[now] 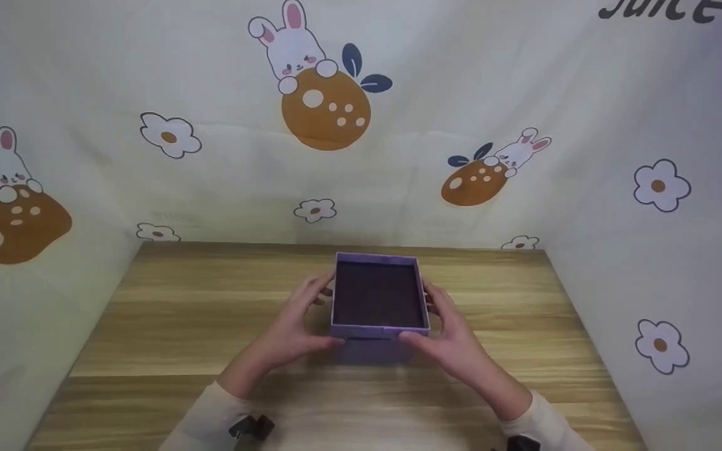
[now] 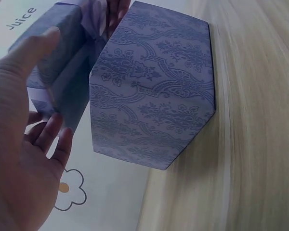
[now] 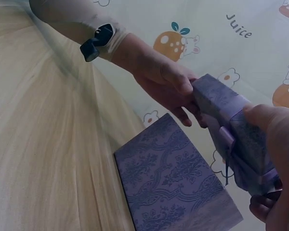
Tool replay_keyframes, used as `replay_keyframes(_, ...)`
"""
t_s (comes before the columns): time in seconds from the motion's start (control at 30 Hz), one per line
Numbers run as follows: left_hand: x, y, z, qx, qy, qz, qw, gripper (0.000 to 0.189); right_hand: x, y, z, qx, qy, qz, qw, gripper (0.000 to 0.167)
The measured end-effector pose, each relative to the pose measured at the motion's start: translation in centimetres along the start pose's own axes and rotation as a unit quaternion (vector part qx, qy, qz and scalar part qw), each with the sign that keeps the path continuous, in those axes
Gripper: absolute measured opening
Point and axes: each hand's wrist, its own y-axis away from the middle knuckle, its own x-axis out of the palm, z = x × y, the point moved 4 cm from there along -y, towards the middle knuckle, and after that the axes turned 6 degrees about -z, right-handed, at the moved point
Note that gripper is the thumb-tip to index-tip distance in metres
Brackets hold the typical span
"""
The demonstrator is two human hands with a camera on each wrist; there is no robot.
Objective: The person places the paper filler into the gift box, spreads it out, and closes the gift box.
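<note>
Both hands hold a square purple lid (image 1: 380,331), its dark inside facing up in the head view. In the left wrist view, a ribbon (image 2: 67,77) wraps the lid, and the bow side faces the box. The left hand (image 1: 292,326) holds the lid's left side, thumb at the near edge. On the opposite side the right hand (image 1: 455,332) grips it, thumb at the near corner and fingers along the side. Below the lid, a patterned purple box (image 2: 154,86) stands on the table, mostly hidden by the lid in the head view.
The wood-grain table (image 1: 210,351) reaches back to a cloth backdrop (image 1: 210,188) printed with rabbits, oranges and flowers. Cloth also hangs along the left and right sides. Small dark devices (image 1: 251,427) sit on the sleeves at both wrists.
</note>
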Motion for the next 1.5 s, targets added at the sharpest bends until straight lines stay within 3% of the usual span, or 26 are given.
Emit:
replay_keyframes(0.2,-0.3,-0.6,-0.4,0.082,-0.019,-0.064,0.9944,0.092,0.0,0.0,-0.1,-0.049,-0.007,-0.004,0.9988,0.111)
replay_keyframes(0.37,-0.4,-0.8,-0.5,0.113,-0.019,-0.090,0.9893,0.076,-0.4,-0.7,-0.1,-0.113,-0.006,-0.049,0.9924,0.090)
replay_keyframes(0.53,-0.3,-0.7,-0.6,0.107,-0.004,-0.113,0.9878,0.066,-0.6,-1.2,0.1,-0.162,-0.001,-0.108,0.9808,0.070)
replay_keyframes(0.67,-0.4,-0.7,-0.7,0.103,0.005,-0.142,0.9844,0.057,-0.7,-1.4,0.2,-0.177,0.002,-0.139,0.9744,0.055)
replay_keyframes(0.9,-0.2,-0.9,-0.7,0.077,0.028,-0.164,0.9831,0.031,-0.6,-1.5,0.2,-0.125,-0.031,-0.142,0.9814,0.034)
replay_keyframes(1.03,-0.1,-0.9,-0.9,0.039,0.048,-0.171,0.9833,0.037,-0.5,-1.4,0.3,-0.113,-0.069,-0.141,0.9811,0.026)
replay_keyframes(1.17,0.0,-0.8,-1.1,0.022,0.045,-0.191,0.9804,0.052,-0.3,-1.3,0.5,-0.132,-0.084,-0.140,0.9778,0.036)
replay_keyframes(1.37,0.1,-0.7,-1.1,0.035,0.061,-0.211,0.9750,0.066,-0.2,-1.3,0.6,-0.159,-0.077,-0.138,0.9747,0.058)
replay_keyframes(1.5,0.1,-0.6,-1.2,0.033,0.058,-0.209,0.9756,0.067,-0.3,-1.2,0.5,-0.181,-0.055,-0.100,0.9769,0.075)
